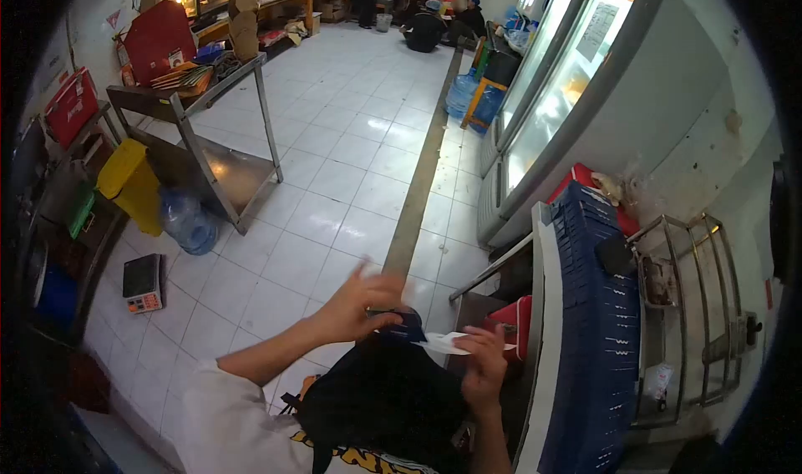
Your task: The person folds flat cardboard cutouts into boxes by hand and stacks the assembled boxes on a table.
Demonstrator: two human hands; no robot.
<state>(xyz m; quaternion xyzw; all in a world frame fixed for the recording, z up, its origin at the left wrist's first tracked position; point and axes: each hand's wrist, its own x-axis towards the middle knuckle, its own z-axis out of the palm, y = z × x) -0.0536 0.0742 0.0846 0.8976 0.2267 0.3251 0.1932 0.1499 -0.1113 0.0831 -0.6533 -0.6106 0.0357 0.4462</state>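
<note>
Pinching a thin white strip [443, 343]: right hand [484, 364], fingers closed over its far part, the other end reaching toward the opposite hand. Particulars follow.

Item, left hand [369, 305]: motion-blurred, thumb and fingers bent at the edge of a small dark blue piece [404, 327]. Contact appears likely; whether the fingers are closed on it cannot be told.

Item, the two pieces: between the hands, white end and blue edge meeting or overlapping; which lies on top is unclear.

Beneath the grip: black cloth [384, 390] across the wearer's front, with yellow lettering lower down.

Just beyond the right hand: a red container [514, 324], partly hidden.

Further to the right of the grip: a long, close-packed row of dark blue pieces [585, 307] with white wavy marks, on a white-edged counter [547, 340]; past it, a metal rack [702, 307].

Faults foreseeable: the strip, thin and apparently limp, could crease or fold if its end were pushed against the blue edge off line. A loose left pinch could let the blue piece twist or slip onto the black cloth. Quick hand movement could pull the two pieces apart.
</note>
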